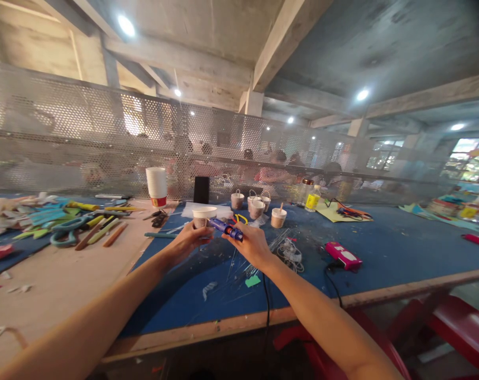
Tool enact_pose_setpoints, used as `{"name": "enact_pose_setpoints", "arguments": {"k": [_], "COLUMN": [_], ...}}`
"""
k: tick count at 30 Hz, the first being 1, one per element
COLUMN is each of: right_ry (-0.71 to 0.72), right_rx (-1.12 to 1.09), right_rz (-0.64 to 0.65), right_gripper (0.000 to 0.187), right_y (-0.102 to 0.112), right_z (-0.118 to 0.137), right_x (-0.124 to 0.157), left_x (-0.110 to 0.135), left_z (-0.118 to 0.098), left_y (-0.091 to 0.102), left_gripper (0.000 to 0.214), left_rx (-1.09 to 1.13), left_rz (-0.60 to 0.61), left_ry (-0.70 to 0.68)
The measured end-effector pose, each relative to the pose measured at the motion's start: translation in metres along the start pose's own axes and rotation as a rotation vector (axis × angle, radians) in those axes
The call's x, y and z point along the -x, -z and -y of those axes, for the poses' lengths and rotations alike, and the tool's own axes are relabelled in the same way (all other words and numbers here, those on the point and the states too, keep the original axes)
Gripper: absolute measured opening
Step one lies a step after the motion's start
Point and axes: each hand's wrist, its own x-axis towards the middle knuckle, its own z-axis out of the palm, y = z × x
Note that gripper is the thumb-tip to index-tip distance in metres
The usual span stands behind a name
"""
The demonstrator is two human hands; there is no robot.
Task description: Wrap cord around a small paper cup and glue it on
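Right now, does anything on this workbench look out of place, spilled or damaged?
No spill or damage stands out. Untidy, though: a tangle of pale strands and a green scrap lie loose on the blue work surface, near the right hand, rather than gathered together.

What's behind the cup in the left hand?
Behind the cup in the left hand, a white sheet shows, with an upright black rectangular object farther back. The cup covers part of the sheet; anything lying there cannot be seen.

perforated screen point(223, 142) | concrete beam point(285, 45) | lit ceiling lamp point(126, 25) | red stool point(463, 324)
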Motion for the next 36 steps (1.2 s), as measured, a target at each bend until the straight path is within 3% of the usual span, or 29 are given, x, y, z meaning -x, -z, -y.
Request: {"name": "enact_pose_setpoints", "arguments": {"k": [36], "right_ry": [-0.029], "right_rx": [0.027], "right_rz": [0.002], "right_gripper": [0.030], "right_y": [0.0037], "right_z": [-0.0010], "right_x": [-0.0011], "left_x": [0.0008], "left_z": [-0.0013], "left_y": [0.0010], "left_gripper": [0.033], "left_rx": [0.067], "left_rz": [-0.003], "left_ry": [0.032]}}
